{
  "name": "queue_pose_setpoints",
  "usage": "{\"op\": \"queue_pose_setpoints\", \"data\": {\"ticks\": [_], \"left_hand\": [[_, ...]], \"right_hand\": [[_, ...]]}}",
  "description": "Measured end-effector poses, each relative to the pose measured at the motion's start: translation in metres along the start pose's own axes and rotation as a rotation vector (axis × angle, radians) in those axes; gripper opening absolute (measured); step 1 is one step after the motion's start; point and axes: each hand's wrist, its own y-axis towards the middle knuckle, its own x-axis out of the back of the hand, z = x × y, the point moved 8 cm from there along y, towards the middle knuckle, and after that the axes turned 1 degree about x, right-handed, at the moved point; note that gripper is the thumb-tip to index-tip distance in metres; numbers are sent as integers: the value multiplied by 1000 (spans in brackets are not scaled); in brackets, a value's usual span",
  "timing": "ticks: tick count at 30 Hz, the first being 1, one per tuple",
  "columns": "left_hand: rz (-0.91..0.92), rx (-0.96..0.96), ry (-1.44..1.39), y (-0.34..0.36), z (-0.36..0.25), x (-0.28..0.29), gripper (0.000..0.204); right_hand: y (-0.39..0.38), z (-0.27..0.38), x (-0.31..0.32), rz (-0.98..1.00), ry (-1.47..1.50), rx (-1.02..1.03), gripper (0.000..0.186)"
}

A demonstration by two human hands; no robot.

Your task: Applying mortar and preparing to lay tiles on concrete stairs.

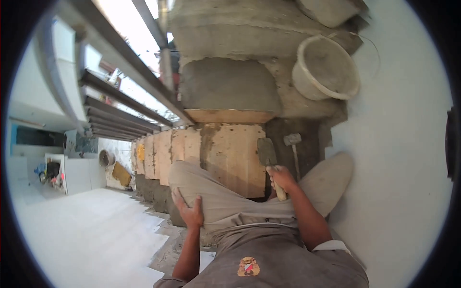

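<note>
In the head view, the right forearm angled up and inward from the lower right, and the right hand (283, 177) was closed around the handle of a trowel (267, 152). The left hand (191, 211) rested on the left thigh (211, 192), thumb apart from the fingers, gripping nothing. The trowel's grey-smeared blade pointed away from the person, at the right edge of a wood-look stair tile (233, 153), left of a mallet (292, 139); its pale handle stuck out below the fist.

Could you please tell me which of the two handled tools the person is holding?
The grey, flat-bladed trowel is gripped in the right hand; the pale-headed mallet to its right is in neither hand.
</note>
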Motion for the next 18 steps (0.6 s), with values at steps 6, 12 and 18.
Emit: {"op": "queue_pose_setpoints", "data": {"ticks": [6,12,18], "left_hand": [[-20,-3,-103,-13,7,7,95],[-3,-22,-146,-23,5,9,93],[-66,4,-140,-31,7,8,88]], "right_hand": [[29,30,-73,-23,-489,309,55],[99,45,-180,114,-413,261,58],[142,71,-201,6,-538,365,67]]}}
